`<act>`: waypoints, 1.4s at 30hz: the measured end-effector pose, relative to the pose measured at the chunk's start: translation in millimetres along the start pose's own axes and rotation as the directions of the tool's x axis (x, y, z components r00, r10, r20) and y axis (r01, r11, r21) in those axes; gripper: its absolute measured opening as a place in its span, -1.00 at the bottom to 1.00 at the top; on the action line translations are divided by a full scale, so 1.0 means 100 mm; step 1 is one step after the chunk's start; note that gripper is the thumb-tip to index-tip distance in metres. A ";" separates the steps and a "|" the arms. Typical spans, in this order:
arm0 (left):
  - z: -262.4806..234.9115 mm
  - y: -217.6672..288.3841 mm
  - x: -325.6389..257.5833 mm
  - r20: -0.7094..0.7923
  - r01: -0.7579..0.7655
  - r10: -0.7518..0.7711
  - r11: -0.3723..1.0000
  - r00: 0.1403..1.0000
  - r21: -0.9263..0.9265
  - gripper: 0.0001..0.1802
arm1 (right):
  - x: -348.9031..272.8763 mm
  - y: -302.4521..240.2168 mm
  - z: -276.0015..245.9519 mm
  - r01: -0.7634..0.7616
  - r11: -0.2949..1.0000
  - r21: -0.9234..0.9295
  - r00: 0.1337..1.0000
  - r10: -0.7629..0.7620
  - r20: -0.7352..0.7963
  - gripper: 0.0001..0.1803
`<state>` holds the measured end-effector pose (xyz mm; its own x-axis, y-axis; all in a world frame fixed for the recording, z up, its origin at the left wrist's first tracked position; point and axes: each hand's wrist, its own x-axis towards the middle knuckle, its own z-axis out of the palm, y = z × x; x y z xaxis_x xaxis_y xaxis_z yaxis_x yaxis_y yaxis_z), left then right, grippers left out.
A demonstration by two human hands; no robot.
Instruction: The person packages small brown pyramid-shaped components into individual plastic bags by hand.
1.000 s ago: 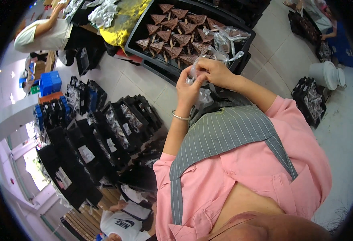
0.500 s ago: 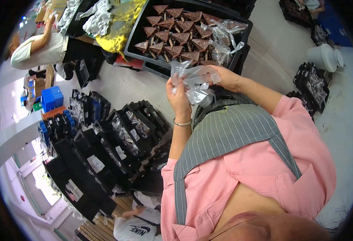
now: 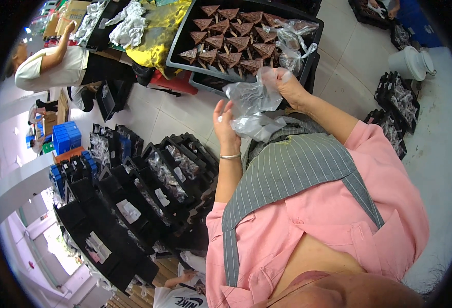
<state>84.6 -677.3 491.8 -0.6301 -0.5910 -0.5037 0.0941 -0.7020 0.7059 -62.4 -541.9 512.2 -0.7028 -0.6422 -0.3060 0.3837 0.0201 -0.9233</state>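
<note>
My right hand [image 3: 292, 91] pinches a clear plastic bag [image 3: 259, 97] by its upper edge, just off the near side of a black tray [image 3: 177, 57]. Crumpled and see-through, the bag hangs toward my left hand [image 3: 227, 128]. That hand has its fingers raised and apart, and the plastic's lower part touches or passes close to it. Rows of brown, triangular, ridged pieces [image 3: 238, 42] with tan sticks lie in the tray. At its right end sit several pieces wrapped in clear bags [image 3: 294, 43]. A metal bangle circles my left wrist.
Under the tray stands another black crate [image 3: 205, 82]. Yellow-and-black cloth [image 3: 156, 54] and white gloves [image 3: 128, 23] lie to its left. Stacked black crates [image 3: 128, 210] holding bagged goods fill the lower left. A white bucket [image 3: 407, 62] stands right. Other people work at the left and far right.
My right hand has moved up toward the tray, drawing the bag wider. My left hand's fingers have opened from their pinch on the plastic. The view has shifted slightly.
</note>
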 end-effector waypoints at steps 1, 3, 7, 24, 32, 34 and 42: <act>-0.11 0.03 -0.04 -0.027 -0.222 0.232 0.955 0.972 0.196 -0.56 | -0.01 -0.05 -0.01 0.087 0.961 -0.261 0.996 -0.080 0.038 -0.84; -0.18 0.07 -0.11 0.018 -0.601 0.670 0.653 0.742 0.462 -0.71 | -0.05 -0.07 0.06 0.179 0.952 -0.246 0.983 -0.165 0.078 -0.84; 0.11 0.31 -0.48 0.536 -0.819 0.640 0.289 0.550 0.496 -0.96 | -0.14 -0.08 0.17 0.171 0.965 -0.197 0.976 -0.138 0.171 -0.80; 0.39 -0.10 -0.32 0.331 -0.568 0.499 0.458 0.801 0.684 -0.70 | 0.04 -0.17 0.01 -0.173 0.985 -0.013 0.825 0.152 0.544 -0.68; 0.73 -0.32 -0.29 0.289 -0.558 0.509 0.521 0.810 0.646 -0.81 | 0.11 -0.24 -0.20 -0.218 0.976 -0.021 0.840 0.198 0.505 -0.65; 0.79 -0.40 -0.31 0.273 -0.567 0.524 0.556 0.806 0.607 -0.82 | 0.14 -0.19 -0.30 -0.276 0.961 0.016 0.828 0.229 0.512 -0.64; 0.40 -0.47 -0.44 0.122 -0.004 0.066 0.893 0.990 -0.450 -0.89 | 0.43 -0.39 -0.56 -0.557 0.727 0.402 0.804 0.352 0.479 -0.57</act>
<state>77.0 -601.6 500.9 -0.7118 -0.5828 -0.3919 0.4331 -0.8035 0.4084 -141.2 -527.6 522.1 -0.1433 -0.8765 -0.4596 0.9111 0.0645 -0.4071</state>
